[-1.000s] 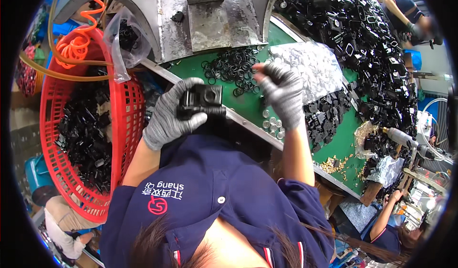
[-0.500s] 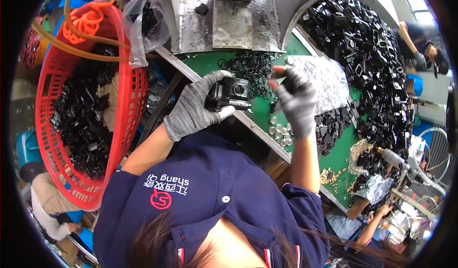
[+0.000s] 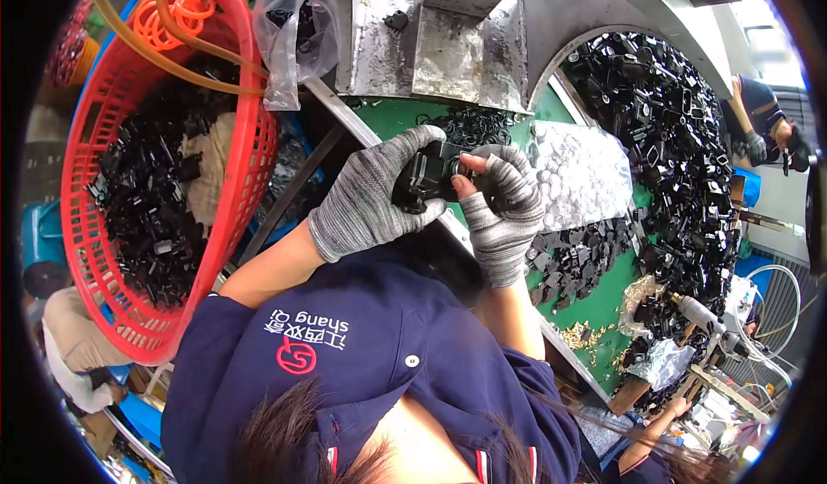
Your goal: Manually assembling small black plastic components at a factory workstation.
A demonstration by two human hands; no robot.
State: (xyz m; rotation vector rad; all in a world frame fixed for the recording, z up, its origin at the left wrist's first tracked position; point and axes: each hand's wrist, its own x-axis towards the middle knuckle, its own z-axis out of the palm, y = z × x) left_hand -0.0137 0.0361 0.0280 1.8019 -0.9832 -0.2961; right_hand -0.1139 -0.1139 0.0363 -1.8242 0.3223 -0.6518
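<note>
Head view: hands [image 3: 366, 195] on housing [image 3: 425, 177]; basket [image 3: 245, 131] holds black parts [image 3: 142, 187].

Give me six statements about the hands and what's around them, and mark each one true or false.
1. The left hand holds a black part. True.
2. The right hand has its fingertips away from the black part. False: they are right at it.
3. Both hands are completely bare. False: they wear grey gloves.
4. A red basket is on the person's left. True.
5. Small gold-coloured pieces lie on the green tabletop. True.
6. The red basket is empty. False: black pieces lie in it.
</note>
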